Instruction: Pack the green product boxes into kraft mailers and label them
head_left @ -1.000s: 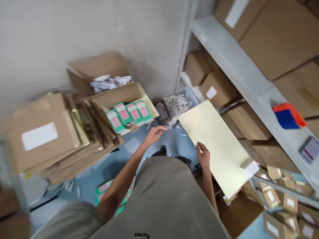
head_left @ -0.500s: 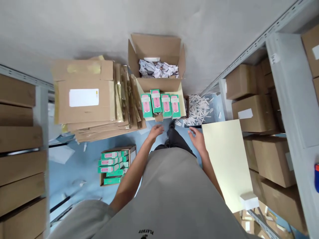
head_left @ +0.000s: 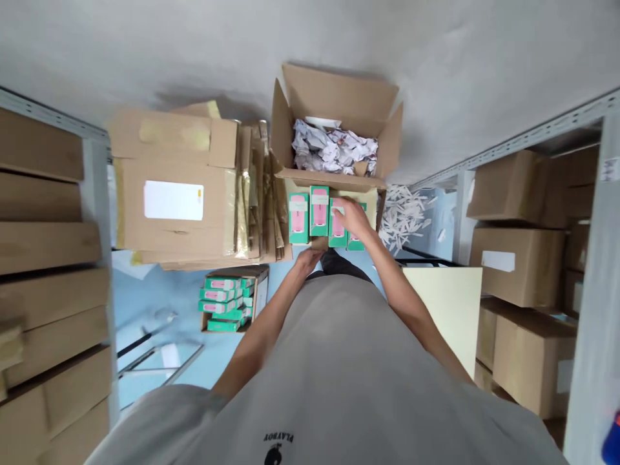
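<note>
Four upright green-and-pink boxes stand in a row, among them the leftmost box (head_left: 298,226) and the taller-set second box (head_left: 319,223). My right hand (head_left: 353,218) reaches over the third green-and-pink box (head_left: 338,236), its fingers curled at the box's top and left edge. Partly behind that hand is the fourth box (head_left: 356,245). My left hand (head_left: 308,259) is low in front of the row, fingers drawn together by a small brown cardboard piece (head_left: 320,243); whatever lies between its fingertips is hidden.
Behind the row sits an open carton (head_left: 339,90) with crumpled paper inside. Flattened cartons (head_left: 174,236) are stacked at left. A box of green-and-pink packages (head_left: 223,307) lies on the floor. Shelves of cartons (head_left: 523,268) flank both sides; white strips (head_left: 404,216) lie right.
My right hand has moved up and left from beside the pale board onto the third box. My left hand has come to the small brown cardboard piece. The view has shifted.
</note>
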Available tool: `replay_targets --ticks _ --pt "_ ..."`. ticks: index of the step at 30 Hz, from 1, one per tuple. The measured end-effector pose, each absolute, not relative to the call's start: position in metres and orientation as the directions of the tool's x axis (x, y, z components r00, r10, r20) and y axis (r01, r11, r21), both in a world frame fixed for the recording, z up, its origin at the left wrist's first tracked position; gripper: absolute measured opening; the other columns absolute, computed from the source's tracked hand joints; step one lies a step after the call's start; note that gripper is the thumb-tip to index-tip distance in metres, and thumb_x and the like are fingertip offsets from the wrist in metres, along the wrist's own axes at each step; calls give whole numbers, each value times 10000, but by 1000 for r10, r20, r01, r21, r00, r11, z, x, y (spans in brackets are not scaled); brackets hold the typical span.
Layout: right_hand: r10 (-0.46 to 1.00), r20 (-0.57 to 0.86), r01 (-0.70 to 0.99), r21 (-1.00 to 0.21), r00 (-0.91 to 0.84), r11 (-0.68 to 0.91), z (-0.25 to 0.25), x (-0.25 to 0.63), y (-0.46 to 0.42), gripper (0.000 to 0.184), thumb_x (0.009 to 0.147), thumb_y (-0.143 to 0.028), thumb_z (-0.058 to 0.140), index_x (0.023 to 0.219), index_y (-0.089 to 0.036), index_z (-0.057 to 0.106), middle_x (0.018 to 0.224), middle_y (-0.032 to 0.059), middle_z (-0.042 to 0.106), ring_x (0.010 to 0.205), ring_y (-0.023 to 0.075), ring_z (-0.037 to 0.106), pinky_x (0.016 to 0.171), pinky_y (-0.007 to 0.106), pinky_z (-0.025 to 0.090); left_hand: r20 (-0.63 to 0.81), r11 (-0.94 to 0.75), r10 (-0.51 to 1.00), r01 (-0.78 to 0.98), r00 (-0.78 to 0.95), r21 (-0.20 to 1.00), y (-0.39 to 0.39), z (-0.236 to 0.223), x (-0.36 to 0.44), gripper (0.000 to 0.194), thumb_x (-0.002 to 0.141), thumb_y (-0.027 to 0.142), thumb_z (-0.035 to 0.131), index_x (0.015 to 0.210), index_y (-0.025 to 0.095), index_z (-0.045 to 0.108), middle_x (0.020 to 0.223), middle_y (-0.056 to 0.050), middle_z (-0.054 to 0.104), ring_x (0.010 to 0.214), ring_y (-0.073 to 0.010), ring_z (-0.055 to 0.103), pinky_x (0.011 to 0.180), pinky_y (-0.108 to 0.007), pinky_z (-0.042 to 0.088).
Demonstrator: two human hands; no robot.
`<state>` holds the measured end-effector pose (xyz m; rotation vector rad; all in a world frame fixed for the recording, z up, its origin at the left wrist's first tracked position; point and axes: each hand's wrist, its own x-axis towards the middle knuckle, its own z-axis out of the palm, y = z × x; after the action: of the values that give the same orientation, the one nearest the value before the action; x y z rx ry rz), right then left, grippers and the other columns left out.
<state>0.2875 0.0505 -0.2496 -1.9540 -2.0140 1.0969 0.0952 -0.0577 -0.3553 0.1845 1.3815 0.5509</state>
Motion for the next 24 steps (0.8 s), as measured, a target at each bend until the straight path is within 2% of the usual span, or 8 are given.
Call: replay_targets --ticks 5,10,13,17,21,24 --pt "850 -450 864 -504 -275 13 -290 254 102 573 1088 -159 573 1657 -104 549 1711 175 559 1610 314 479 1367 475 359 -911 830 412 -418 11 370 -57 -347 98 172 863 5 775 865 159 698 974 -107 824 1188 -226 801 1227 -380 577" --pt "856 -458 893 -450 -241 11 -312 238 105 607 1098 -163 501 1699 -82 474 1684 220 557 1643 362 400 1371 561 325 -926 797 378 -514 14 318 -50 -346 100 153 886 102 861 916 160 723 950 -76 818 1117 -212 813 1191 -378 603" --pt "851 -468 897 -441 -237 7 -315 236 104 610 1087 -136 485 1689 -39 467 1674 252 542 1653 374 370 1384 563 288 -937 796 347 -535 24 282 -48 -349 99 159 920 120 859 918 160 705 908 -64 800 1041 -187 817 1160 -340 611" --pt "843 -480 911 -412 -241 26 -314 236 102 595 1090 -132 508 1679 -53 483 1641 244 555 1624 364 404 1371 527 308 -947 796 309 -569 88 207 -52 -352 93 195 942 87 843 1023 169 685 924 -57 803 966 -166 816 1115 -313 629" --pt "838 -487 920 -388 -247 46 -311 233 95 561 1087 -139 519 1646 -94 541 1687 239 502 1543 382 489 1317 552 380 -949 795 274 -593 156 132 -62 -354 84 374 908 -11 837 1153 184 633 1011 -60 814 937 -156 823 1081 -305 652" --pt "840 -482 927 -370 -249 63 -309 231 86 549 1075 -139 542 1622 -112 574 1642 237 552 1515 399 504 1280 578 407 -947 792 248 -605 203 77 -72 -357 77 527 869 -87 817 1257 192 593 1054 -59 812 961 -161 832 1075 -300 657"
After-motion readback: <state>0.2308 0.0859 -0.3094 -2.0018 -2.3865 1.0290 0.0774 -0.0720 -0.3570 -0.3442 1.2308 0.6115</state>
